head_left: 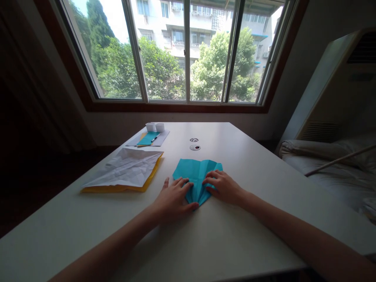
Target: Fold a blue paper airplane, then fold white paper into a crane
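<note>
Creased teal paper (196,172), folded to a point, flat on table (235,235)

A white table (249,184) carries folded teal paper (195,172), creased white sheets (126,170) on yellow paper (117,188), and two small boxes (155,127).

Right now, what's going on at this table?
A person presses both hands on a folded teal paper lying flat on the white table: left hand on its near left edge, right hand on its right side. Beside it lies a crumpled white sheet on yellow paper; farther back are a pen and two small white boxes.
</note>
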Action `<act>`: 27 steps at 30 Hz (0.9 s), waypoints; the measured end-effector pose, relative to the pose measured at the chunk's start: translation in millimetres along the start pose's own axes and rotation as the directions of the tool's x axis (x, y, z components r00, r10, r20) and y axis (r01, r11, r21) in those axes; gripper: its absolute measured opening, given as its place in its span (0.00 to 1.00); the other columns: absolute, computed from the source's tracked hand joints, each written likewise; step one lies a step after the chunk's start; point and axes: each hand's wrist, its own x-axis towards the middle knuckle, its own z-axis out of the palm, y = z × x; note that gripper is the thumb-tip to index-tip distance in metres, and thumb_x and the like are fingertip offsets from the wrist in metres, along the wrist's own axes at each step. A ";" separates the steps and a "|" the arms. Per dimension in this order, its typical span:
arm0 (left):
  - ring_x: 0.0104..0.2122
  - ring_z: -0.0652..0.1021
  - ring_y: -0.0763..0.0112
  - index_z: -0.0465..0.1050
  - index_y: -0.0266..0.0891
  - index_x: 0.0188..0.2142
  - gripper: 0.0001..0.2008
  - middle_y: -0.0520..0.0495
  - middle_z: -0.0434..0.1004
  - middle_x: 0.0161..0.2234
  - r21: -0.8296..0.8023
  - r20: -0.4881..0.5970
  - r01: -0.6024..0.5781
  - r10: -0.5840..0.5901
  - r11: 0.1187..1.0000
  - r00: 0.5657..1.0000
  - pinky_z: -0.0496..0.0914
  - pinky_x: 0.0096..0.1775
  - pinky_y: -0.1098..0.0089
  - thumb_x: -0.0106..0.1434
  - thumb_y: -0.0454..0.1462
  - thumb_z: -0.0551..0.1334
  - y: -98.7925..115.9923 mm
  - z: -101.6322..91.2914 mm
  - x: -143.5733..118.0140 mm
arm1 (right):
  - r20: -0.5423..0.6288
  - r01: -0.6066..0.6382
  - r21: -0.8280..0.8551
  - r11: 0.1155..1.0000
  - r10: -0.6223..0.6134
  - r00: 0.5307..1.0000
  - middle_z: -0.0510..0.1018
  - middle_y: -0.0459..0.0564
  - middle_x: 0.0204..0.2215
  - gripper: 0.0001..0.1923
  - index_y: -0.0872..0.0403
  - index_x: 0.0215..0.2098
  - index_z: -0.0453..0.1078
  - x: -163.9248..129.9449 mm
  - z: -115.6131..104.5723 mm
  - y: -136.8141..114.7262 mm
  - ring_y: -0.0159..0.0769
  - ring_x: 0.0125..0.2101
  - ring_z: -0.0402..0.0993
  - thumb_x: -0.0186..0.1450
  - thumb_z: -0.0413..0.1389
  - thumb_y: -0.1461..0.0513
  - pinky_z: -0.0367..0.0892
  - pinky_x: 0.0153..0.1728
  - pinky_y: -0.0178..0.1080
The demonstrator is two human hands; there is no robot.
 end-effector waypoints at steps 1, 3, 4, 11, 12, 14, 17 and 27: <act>0.58 0.58 0.50 0.58 0.46 0.56 0.32 0.42 0.58 0.59 0.003 -0.003 0.009 -0.009 1.000 1.000 0.42 0.55 0.40 0.57 0.58 0.51 0.1 0.2 0.0 | 0.019 0.058 0.015 0.998 -0.058 0.998 0.73 0.51 0.44 0.12 0.50 0.43 0.71 -0.5 -0.8 -3.3 0.40 0.44 0.68 0.64 0.49 0.61 0.63 0.44 0.44; 0.58 0.58 0.50 0.59 0.46 0.55 0.31 0.42 0.58 0.59 0.010 -0.009 0.023 -0.023 1.000 1.000 0.42 0.55 0.39 0.57 0.58 0.51 0.6 0.6 -0.2 | 0.057 0.127 0.066 0.990 -0.131 0.990 0.74 0.51 0.45 0.13 0.51 0.45 0.70 -1.6 -2.5 -9.0 0.39 0.45 0.68 0.65 0.47 0.61 0.63 0.45 0.44; 0.58 0.59 0.50 0.59 0.46 0.55 0.31 0.41 0.59 0.58 0.015 -0.016 0.026 -0.026 1.000 1.000 0.43 0.54 0.38 0.57 0.57 0.51 1.1 0.9 -0.4 | 0.070 0.140 0.096 0.986 -0.147 0.987 0.74 0.51 0.46 0.14 0.51 0.45 0.70 -1.9 -3.2 -10.9 0.38 0.45 0.69 0.66 0.47 0.61 0.63 0.46 0.43; 0.47 0.71 0.59 0.67 0.45 0.46 0.17 0.44 0.69 0.47 0.070 -0.120 -0.109 0.117 0.992 0.986 0.55 0.54 0.50 0.61 0.47 0.55 9.4 0.3 -1.6 | 0.087 0.147 0.181 0.972 -0.165 0.982 0.74 0.51 0.46 0.15 0.54 0.47 0.70 -1.8 -3.1 -5.7 0.36 0.46 0.70 0.66 0.46 0.62 0.64 0.48 0.39; 0.44 0.72 0.61 0.68 0.44 0.45 0.14 0.45 0.71 0.44 0.072 -0.109 -0.163 0.170 0.984 0.979 0.58 0.52 0.54 0.62 0.45 0.54 10.6 -0.6 -2.0 | 0.090 0.143 0.170 0.975 -0.160 0.983 0.74 0.51 0.47 0.15 0.54 0.47 0.69 -1.8 -2.8 -4.0 0.36 0.46 0.70 0.66 0.46 0.62 0.64 0.48 0.39; 0.40 0.74 0.65 0.69 0.43 0.43 0.11 0.47 0.72 0.40 0.065 -0.085 -0.264 0.269 0.962 0.959 0.63 0.48 0.61 0.62 0.40 0.53 12.2 -2.4 -3.1 | 0.098 0.126 0.144 0.982 -0.141 0.985 0.74 0.51 0.47 0.15 0.54 0.48 0.69 -2.0 -2.6 -0.4 0.37 0.47 0.70 0.66 0.46 0.62 0.64 0.48 0.40; 0.41 0.74 0.66 0.69 0.42 0.44 0.11 0.46 0.72 0.42 0.061 -0.078 -0.376 0.380 0.925 0.922 0.65 0.45 0.65 0.63 0.37 0.53 12.6 -3.7 -5.5 | 0.108 0.093 0.110 0.990 -0.105 0.989 0.73 0.51 0.48 0.16 0.53 0.48 0.69 -2.1 -2.9 4.9 0.38 0.47 0.70 0.66 0.45 0.63 0.64 0.48 0.41; 0.43 0.74 0.63 0.64 0.42 0.49 0.14 0.45 0.72 0.46 0.099 -0.066 -0.444 0.451 0.891 0.890 0.65 0.46 0.63 0.64 0.37 0.51 11.9 -1.4 -6.3 | 0.104 0.083 0.083 0.993 -0.092 0.990 0.73 0.52 0.49 0.16 0.53 0.49 0.69 -1.5 -4.6 9.1 0.38 0.48 0.69 0.66 0.45 0.63 0.65 0.48 0.42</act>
